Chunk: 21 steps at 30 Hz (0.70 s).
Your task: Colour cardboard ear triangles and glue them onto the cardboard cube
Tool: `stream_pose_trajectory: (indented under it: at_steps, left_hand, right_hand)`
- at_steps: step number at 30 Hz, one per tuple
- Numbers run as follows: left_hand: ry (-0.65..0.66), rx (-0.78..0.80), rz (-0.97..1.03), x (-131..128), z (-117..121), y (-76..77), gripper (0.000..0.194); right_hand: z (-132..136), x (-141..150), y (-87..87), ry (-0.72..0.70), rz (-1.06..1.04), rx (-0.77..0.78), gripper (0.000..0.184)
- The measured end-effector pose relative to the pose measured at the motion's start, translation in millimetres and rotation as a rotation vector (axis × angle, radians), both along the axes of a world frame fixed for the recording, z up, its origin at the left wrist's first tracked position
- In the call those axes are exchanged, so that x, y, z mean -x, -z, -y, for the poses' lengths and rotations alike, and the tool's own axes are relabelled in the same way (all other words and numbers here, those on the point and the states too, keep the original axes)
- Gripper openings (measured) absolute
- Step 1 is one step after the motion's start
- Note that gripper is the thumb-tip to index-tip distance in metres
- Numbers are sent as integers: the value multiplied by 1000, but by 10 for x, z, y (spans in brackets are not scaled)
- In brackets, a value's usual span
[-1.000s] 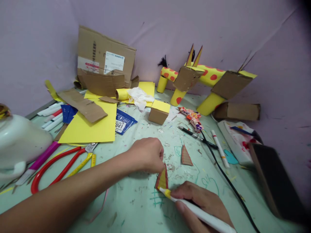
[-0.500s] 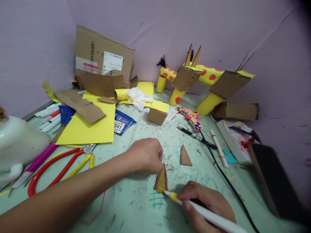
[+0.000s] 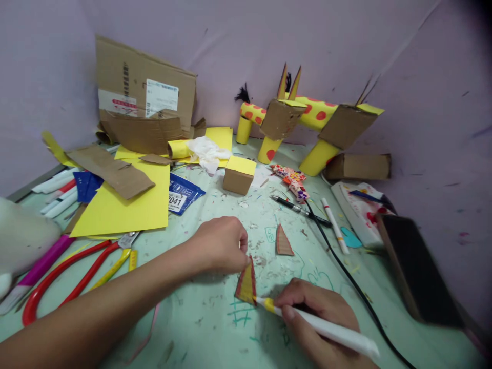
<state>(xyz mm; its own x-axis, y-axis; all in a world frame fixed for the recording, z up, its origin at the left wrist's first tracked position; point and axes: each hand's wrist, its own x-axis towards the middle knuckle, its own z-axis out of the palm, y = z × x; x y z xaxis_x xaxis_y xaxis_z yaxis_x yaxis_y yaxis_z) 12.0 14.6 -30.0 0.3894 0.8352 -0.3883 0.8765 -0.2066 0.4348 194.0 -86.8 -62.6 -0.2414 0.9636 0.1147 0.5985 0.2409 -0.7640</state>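
My left hand (image 3: 225, 243) is closed, its fingertips pinching the upper tip of a small cardboard triangle (image 3: 245, 285) against the table. The triangle is yellow inside with a red edge. In my right hand (image 3: 319, 318) is a white marker (image 3: 338, 335) with a yellow band, its tip touching the triangle's lower right corner. A second cardboard triangle (image 3: 283, 242), brown with red edges, lies flat just beyond, to the right. Farther back sits a small cardboard box (image 3: 239, 183) with a yellow top.
Two yellow paper-tube giraffes (image 3: 321, 114) with orange spots stand at the back right. Red-handled scissors (image 3: 73, 271), yellow paper (image 3: 134, 210) and markers lie left. A black cable (image 3: 357, 279), a phone (image 3: 418, 271) and a pen (image 3: 295, 207) are on the right.
The view has shifted a little, so most things sit farther left. The marker tip has moved along the triangle's base to its right corner; my left hand keeps its pinch.
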Motion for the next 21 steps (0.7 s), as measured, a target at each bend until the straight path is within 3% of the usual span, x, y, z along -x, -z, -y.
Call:
stream_pose_trajectory:
  at_steps: [21]
  left_hand:
    - [40,30,-17,-4,-22,1,11]
  right_hand:
    - [-25,66,-20,30,-122,61,17]
